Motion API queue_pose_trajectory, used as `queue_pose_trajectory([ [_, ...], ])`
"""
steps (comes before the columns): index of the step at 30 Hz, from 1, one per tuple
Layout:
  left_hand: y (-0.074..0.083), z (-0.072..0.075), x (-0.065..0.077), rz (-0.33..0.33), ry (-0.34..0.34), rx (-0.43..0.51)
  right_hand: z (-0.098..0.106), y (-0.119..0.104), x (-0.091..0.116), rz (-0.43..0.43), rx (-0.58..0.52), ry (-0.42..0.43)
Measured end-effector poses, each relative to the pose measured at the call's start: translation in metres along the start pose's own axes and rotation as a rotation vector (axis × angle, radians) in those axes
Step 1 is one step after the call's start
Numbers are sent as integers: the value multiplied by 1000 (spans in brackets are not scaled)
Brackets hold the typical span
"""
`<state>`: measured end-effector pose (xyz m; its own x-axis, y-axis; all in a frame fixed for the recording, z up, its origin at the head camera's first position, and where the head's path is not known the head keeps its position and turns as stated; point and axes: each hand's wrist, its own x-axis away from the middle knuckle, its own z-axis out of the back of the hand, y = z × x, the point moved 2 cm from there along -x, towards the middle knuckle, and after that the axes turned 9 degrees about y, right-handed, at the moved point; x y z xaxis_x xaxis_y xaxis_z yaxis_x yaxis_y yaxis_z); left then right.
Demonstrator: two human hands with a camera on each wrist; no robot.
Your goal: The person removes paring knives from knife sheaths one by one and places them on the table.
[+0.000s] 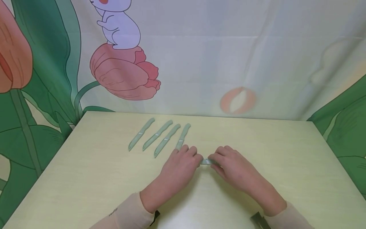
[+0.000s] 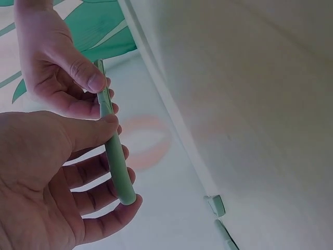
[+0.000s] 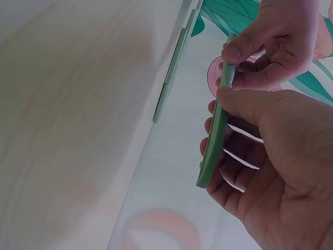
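Observation:
Both hands grip one light-green knife (image 1: pixel 206 162) in a green sheath, raised a little over the table. My left hand (image 1: pixel 183 162) holds its rounded handle (image 2: pixel 120 177), thumb on one side and fingers on the other. The right hand (image 1: pixel 233 167) pinches the sheathed part (image 3: pixel 212 151), whose slanted tip shows in the right wrist view. Only a short middle stretch of the knife shows between the hands in the head view. Just beyond the left fingers lies another green knife (image 1: pixel 184 135), its lower end hidden by that hand.
Several matching sheathed knives (image 1: pixel 141 134) lie slanted side by side at the back left of the pale wooden table (image 1: pixel 85 178). A printed curtain (image 1: pixel 194 63) with tulips and a white cartoon animal hangs behind the table's back edge.

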<state>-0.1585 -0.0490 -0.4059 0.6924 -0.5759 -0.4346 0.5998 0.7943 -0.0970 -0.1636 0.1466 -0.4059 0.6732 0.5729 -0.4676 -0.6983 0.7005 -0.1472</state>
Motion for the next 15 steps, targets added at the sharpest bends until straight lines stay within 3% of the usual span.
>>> queue_pose_trajectory([
  [15, -2, 2, 0, 12, 3, 5, -1, 2, 0, 18, 5, 0],
])
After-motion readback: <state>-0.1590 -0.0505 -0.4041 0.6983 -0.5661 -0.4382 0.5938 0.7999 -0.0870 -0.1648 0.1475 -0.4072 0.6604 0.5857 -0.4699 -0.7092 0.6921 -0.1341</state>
